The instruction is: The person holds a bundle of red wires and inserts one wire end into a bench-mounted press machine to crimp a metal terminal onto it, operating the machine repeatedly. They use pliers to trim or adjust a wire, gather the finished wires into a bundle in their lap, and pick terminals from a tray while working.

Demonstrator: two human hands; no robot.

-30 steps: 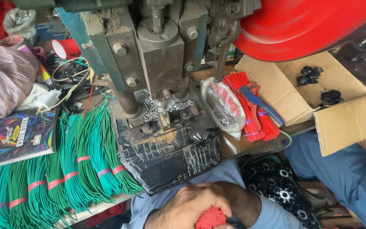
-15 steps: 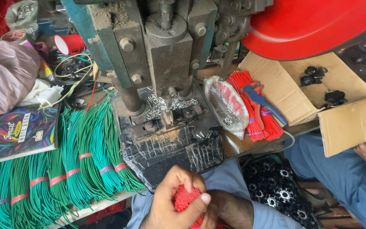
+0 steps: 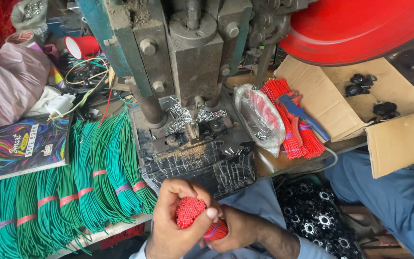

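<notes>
green wire bundles (image 3: 73, 192) | metal press (image 3: 188, 72) | blue pliers (image 3: 300, 115) | cardboard box (image 3: 398, 139) | possibly terminals, bagged (image 3: 259, 117)

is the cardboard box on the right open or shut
Open: the cardboard box has its flaps spread, with black parts showing inside.

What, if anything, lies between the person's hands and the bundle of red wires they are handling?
Nothing visible does. The left hand and the right hand both already grip the bundle of red wires directly, fingers wrapped around it, in front of the press machine.
</notes>
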